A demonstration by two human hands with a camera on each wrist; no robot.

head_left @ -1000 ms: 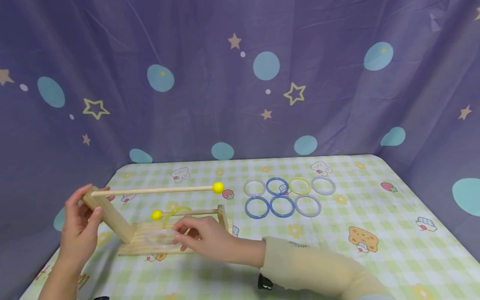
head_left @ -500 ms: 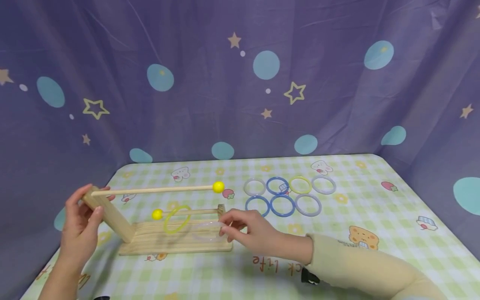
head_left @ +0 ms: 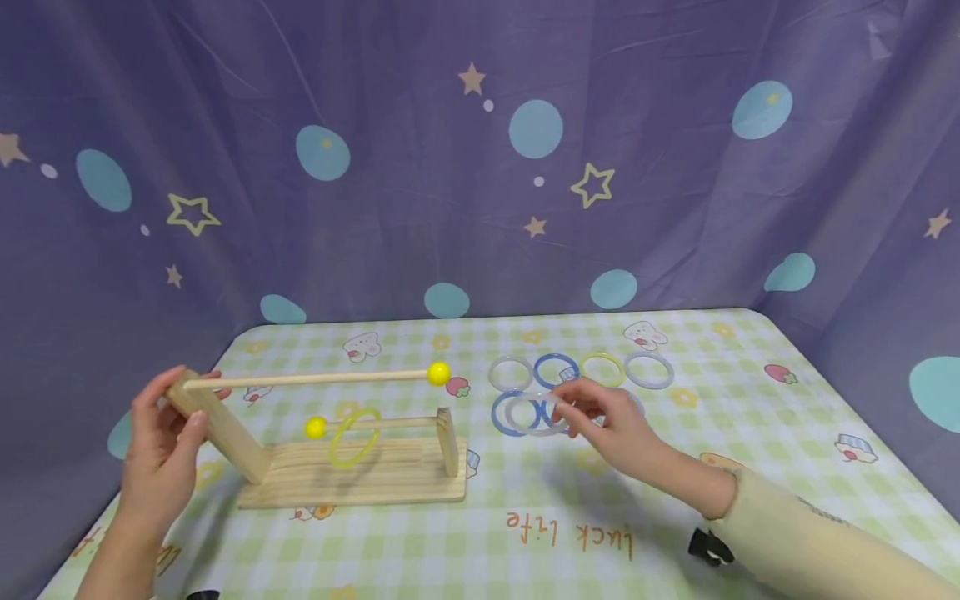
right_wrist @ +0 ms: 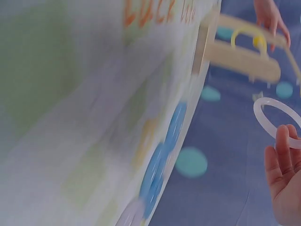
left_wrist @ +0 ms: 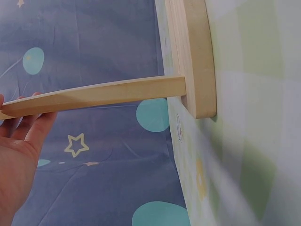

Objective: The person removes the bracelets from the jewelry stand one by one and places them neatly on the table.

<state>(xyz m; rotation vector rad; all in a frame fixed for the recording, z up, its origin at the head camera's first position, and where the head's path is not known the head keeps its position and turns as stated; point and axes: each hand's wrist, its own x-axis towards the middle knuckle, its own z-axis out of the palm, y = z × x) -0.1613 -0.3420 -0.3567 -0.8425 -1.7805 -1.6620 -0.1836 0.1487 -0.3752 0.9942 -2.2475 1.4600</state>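
My left hand (head_left: 161,454) grips the top of the taller upright of a wooden stand (head_left: 352,475), thumb on the near side. In the left wrist view its fingers wrap behind that upright (left_wrist: 108,94). A yellow ring (head_left: 355,454) hangs on the stand's lower rod (head_left: 408,423), near the yellow ball (head_left: 316,427) at its end. The upper rod (head_left: 322,379) carries no ring. My right hand (head_left: 607,425) pinches a clear whitish ring (right_wrist: 268,125) by its edge, held above the table and overlapping the blue rings in the head view.
On the checked cloth (head_left: 420,550) lie two rows of rings: a blue ring (head_left: 557,357), a yellow ring (head_left: 603,356), a clear ring (head_left: 649,370) and several others, some partly behind my right hand. A purple curtain (head_left: 375,250) hangs behind the table.
My right hand has moved right with the clear ring, from the stand to over the laid-out rings. The yellow ring on the lower rod has swung slightly. My left hand stays put.
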